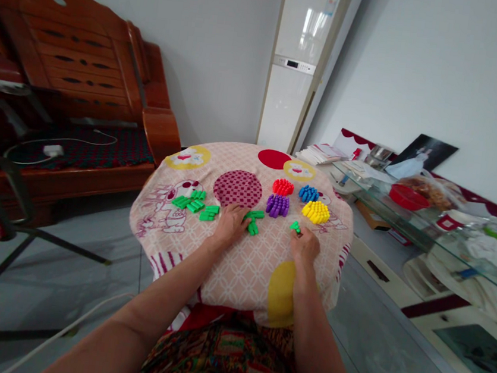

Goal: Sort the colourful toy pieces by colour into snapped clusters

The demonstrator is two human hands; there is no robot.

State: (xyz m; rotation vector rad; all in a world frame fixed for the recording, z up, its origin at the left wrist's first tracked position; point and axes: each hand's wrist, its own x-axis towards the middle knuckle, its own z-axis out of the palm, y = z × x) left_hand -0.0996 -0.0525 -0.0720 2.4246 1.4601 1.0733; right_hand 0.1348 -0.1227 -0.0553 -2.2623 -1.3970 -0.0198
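Two bare hands over one cloth-covered table (238, 275). Four compact clusters, one per colour, stand toward the right edge: red (283, 187), blue (309, 193), purple (277, 206) and yellow (316, 212), the yellow nearest that edge; their single pieces are too small to count. Two groups of green pieces lie flat: the left group (195, 205) toward the left edge, the middle group (253, 228) beside the left hand (231, 223). The left hand rests palm down, its fingertips at the middle group; whether they pinch cannot be told. The right hand (299, 233) pinches one small green bunch (295, 225), left of and nearer the front edge than the yellow cluster.
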